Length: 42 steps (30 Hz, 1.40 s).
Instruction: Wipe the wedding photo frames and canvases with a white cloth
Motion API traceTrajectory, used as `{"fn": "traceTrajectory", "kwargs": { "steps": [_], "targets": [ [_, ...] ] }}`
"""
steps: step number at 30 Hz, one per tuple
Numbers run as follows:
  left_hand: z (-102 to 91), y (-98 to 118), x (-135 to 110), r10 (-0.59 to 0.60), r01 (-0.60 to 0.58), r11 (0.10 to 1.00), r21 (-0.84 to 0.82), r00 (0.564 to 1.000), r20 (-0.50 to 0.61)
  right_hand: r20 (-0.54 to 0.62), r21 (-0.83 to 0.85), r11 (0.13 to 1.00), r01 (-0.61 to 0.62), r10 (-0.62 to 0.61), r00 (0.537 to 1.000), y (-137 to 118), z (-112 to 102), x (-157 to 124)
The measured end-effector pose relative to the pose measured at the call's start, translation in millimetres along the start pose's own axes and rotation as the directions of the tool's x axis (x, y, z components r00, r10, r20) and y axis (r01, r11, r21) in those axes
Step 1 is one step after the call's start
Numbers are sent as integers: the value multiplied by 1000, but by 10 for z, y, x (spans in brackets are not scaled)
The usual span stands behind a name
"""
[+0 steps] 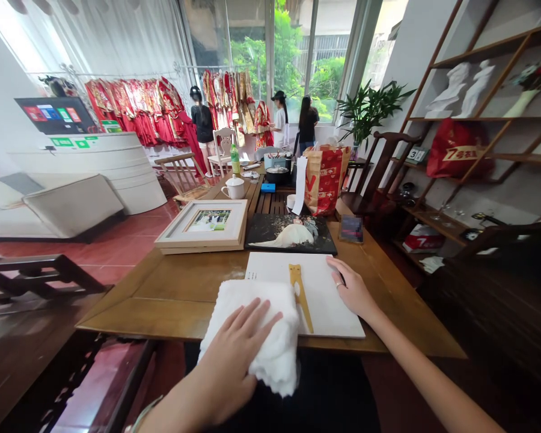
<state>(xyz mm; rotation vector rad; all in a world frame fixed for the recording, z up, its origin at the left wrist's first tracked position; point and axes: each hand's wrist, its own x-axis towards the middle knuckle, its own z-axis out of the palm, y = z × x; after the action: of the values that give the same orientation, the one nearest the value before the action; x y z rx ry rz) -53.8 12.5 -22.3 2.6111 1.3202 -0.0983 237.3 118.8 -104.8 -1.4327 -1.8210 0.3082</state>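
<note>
A folded white towel [270, 337] lies over the near left corner of a white board [331, 300] and hangs past the table's front edge. My left hand [241, 337] rests on top of the towel with its fingers spread. My right hand [351, 285], wearing a ring, lies on the board's right side, its fingers stretched over the surface. A small dark patch shows between those fingers; I cannot tell what it is. Between my hands, on the board, is a long yellow tapered piece [303, 304] with two ear-like points at its top.
Beyond the board, framed pictures [166, 231] and a dark wedding photo panel [252, 231] lie on the wooden table [162, 300]. A small dark tablet-like block [351, 228], white lidded cup [235, 187], red paper bag [324, 180] and green bottle [235, 159] stand farther back. People stand by racks of red garments.
</note>
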Motion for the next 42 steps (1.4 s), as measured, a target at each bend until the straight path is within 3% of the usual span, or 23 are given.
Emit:
{"fn": "traceTrajectory", "kwargs": {
  "steps": [6,10,13,16,21,24,28,32,36,39,42],
  "targets": [
    [-72,-406,671,-24,37,995,97,991,-131,-14,2,1000,25,-25,1000,-2,-2,4],
    [-75,-509,1013,-68,93,988,125,979,-194,-23,10,1000,26,-26,999,-17,-14,-2],
    [-33,-426,990,-102,130,984,119,970,-220,-16,11,1000,17,-17,1000,-22,-17,-3],
    [38,-251,744,-140,165,980,109,970,-200,-21,13,999,31,-30,999,-11,-9,-3],
    [81,112,192,-138,136,988,75,990,21,-25,7,1000,29,-29,999,13,9,0],
    [25,213,31,-128,123,992,40,983,129,-13,6,1000,27,-27,1000,13,12,0],
    [-33,74,191,-106,105,994,42,994,12,-19,12,1000,25,-24,1000,10,9,-6],
    [-27,-154,658,-79,94,990,107,987,-140,-24,17,999,33,-33,999,16,5,-10],
    [-45,-197,1044,-132,155,980,125,976,-172,-23,7,999,43,-43,999,14,-1,-9],
    [-46,-108,1087,-170,191,976,109,970,-174,-10,-3,999,33,-33,999,2,-8,-7],
    [-7,54,893,-168,179,982,66,976,-140,0,-11,1000,29,-29,1000,-4,-10,-5]
  ]
}}
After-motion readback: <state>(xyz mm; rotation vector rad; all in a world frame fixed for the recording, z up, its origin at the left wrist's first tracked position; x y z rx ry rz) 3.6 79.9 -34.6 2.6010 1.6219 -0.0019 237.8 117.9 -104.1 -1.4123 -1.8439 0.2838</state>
